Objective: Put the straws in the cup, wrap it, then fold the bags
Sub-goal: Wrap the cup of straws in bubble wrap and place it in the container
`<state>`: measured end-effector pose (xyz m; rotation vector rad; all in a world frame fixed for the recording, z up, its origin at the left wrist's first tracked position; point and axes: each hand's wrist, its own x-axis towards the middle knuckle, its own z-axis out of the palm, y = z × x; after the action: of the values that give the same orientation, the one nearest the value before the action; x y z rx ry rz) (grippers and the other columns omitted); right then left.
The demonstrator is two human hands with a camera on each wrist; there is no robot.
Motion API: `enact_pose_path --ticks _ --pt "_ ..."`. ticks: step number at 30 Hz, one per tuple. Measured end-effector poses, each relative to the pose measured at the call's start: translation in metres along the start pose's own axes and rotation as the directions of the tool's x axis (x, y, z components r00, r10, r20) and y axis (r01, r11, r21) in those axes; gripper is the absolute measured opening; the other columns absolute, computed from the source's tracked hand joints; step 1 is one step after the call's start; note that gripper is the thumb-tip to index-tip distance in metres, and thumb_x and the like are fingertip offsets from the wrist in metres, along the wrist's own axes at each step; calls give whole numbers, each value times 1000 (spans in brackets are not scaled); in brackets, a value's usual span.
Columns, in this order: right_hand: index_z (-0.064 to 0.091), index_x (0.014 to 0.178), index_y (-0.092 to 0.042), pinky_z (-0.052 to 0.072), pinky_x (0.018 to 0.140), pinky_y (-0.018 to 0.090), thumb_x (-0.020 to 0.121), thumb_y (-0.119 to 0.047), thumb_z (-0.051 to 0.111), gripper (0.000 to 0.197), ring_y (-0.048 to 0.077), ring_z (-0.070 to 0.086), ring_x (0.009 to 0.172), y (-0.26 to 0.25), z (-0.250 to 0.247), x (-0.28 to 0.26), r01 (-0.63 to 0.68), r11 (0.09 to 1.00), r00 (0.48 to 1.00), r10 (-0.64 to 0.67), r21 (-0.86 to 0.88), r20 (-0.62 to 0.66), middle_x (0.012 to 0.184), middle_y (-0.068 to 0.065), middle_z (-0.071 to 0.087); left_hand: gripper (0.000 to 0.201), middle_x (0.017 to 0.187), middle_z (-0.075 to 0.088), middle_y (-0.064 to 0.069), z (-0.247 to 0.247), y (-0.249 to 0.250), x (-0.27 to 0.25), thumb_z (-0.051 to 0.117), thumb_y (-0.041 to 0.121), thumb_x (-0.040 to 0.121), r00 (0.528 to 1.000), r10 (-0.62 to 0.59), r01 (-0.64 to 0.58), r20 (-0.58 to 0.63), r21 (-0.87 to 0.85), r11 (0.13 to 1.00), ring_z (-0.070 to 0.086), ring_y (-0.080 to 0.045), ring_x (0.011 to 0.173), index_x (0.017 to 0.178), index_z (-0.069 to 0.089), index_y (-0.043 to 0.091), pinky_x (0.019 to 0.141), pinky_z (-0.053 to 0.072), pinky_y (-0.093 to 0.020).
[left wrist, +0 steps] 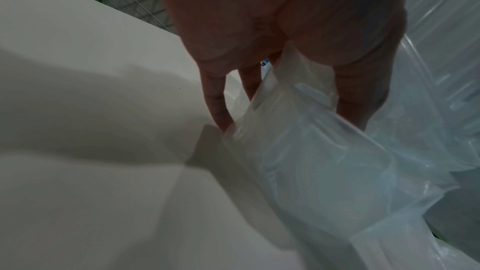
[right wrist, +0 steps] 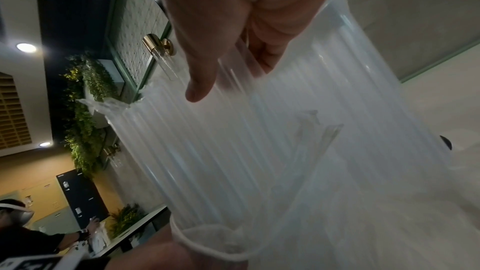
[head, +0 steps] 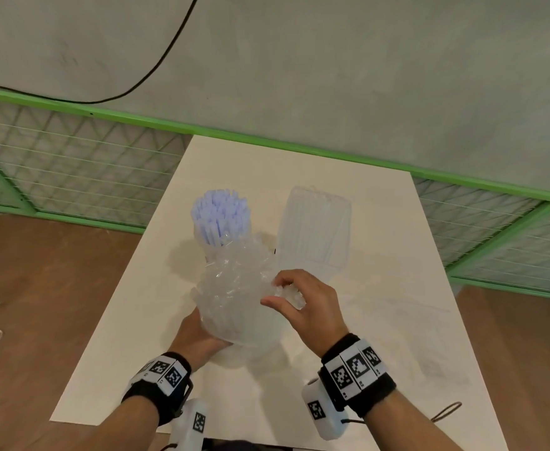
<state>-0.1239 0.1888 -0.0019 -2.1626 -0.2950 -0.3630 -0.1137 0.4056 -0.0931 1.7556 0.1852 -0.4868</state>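
Crinkly clear bag held up near the middle of the surface, both hands on it

The left hand (head: 199, 336) cups the bag (head: 234, 297) from below, fingers curled into the film; the right hand (head: 303, 304) pinches a bunched fold at its right side; the cup (head: 208, 245) of straws (head: 220, 209) stands just behind, far left, with a second clear pack (head: 312, 232) to the right on the surface (head: 381, 320); the film looks light, limp and slippery, so it likely slides unless gathered; edges and corners seem the best hold for folding.
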Motion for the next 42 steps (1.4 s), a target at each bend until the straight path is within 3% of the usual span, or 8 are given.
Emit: enact_pose_path --ticks 3,9,18,23,30,33,38,42 --pt "59 91 -19 38 74 9 82 -29 77 23 2 53 80 1 3 -1 -34 999 999 34 -11 -5 84 -14 57 87 102 74 7 0 -1 1 96 34 36 1000 -5 5 -6 3 1000 70 -10 96 117 61 31 90 55 -42" --pt "52 118 -27 37 82 5 91 -18 68 33 0 54 87 -3 7 0 -36 999 999 37 22 -18 89 -6 55 92 101 74 6 1 -2 3 95 37 35 1000 -10 10 -10 18 1000 70 -8 94 120 61 28 89 56 -37" --pt "59 109 -10 37 81 2 92 -20 66 20 -13 50 90 -7 5 5 -25 999 999 23 -36 -41 96 -12 58 92 99 74 6 0 -1 2 94 39 35 1000 -10 11 -4 21 1000 70 -8 93 120 62 23 87 57 -35" --pt "58 114 -13 41 81 4 94 -18 64 21 -7 59 91 -15 -2 13 -24 999 997 22 -21 -80 91 -11 64 93 94 75 8 0 1 2 91 42 32 1000 -7 7 1 24 1000 70 -5 89 117 65 16 76 54 -22" --pt "69 109 -13 56 80 25 87 -18 74 24 3 68 87 -16 -15 26 60 997 983 -68 -50 -171 92 -8 73 100 98 75 8 -1 1 2 95 47 29 1000 -7 7 0 12 1000 71 -5 90 120 63 21 81 55 -27" --pt "69 103 -12 56 78 26 83 -19 78 22 4 68 84 -21 -22 34 60 998 988 -64 -32 -138 87 -8 72 94 98 74 8 -1 1 2 94 42 33 1000 -14 14 0 17 1000 70 -4 90 120 63 22 80 55 -25" --pt "62 100 -16 45 78 10 88 -18 73 16 2 63 85 -29 -35 43 10 1000 1000 -10 10 -18 92 -16 69 95 91 74 10 -1 2 2 91 41 28 1000 -20 20 -22 -3 1000 70 -2 86 116 64 15 74 53 -21" --pt "58 105 -18 46 82 14 92 -17 67 16 5 64 92 -35 -34 47 -28 998 997 24 56 71 92 -12 70 99 94 75 8 -1 1 2 94 42 27 1000 -13 13 -24 -18 1000 70 -6 89 118 64 16 79 55 -26"
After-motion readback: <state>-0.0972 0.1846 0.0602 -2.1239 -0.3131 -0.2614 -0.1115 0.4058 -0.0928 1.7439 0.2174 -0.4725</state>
